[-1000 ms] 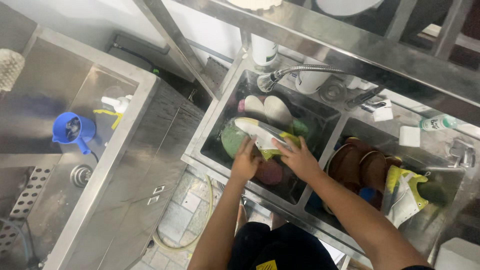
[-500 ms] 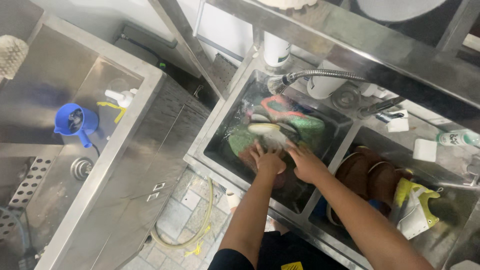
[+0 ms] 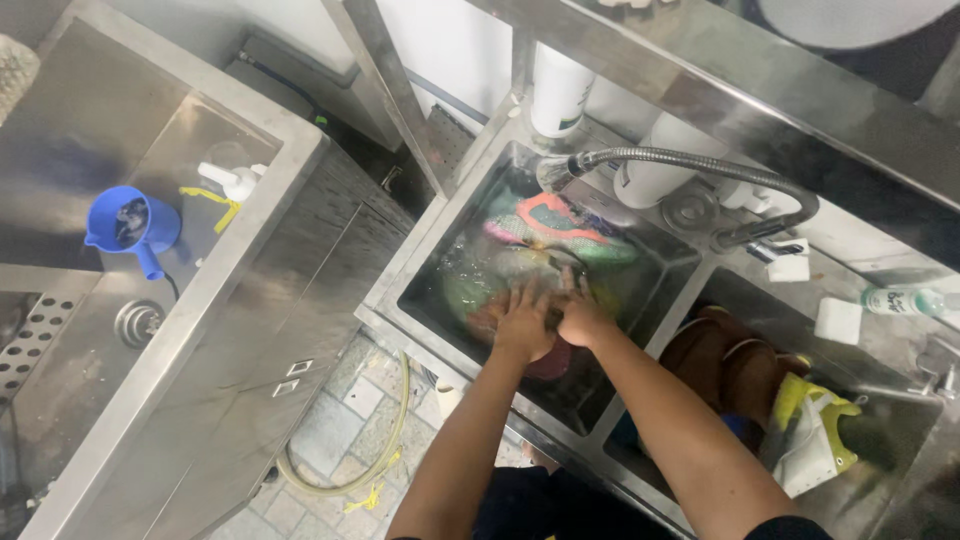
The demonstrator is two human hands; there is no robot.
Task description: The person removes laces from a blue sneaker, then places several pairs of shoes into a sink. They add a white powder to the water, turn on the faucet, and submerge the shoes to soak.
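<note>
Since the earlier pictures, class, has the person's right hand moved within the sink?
Yes. The right hand has drawn in beside the left hand, towards the basin's middle and away from the divider it was near.

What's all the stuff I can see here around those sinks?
Dishes: several, green, pink and white, in the wet left basin.
Spray hose: one, metal, arching over that basin.
Brown bowls: a stack, right basin.
Gloves: yellow and white, right basin.
White bottles: two, behind the basins.
Sponges: two, white, on the counter.
Blue cup: one, far left sink.
Floor hose: one, pale.
Left hand, right hand: side by side on the dishes.
</note>
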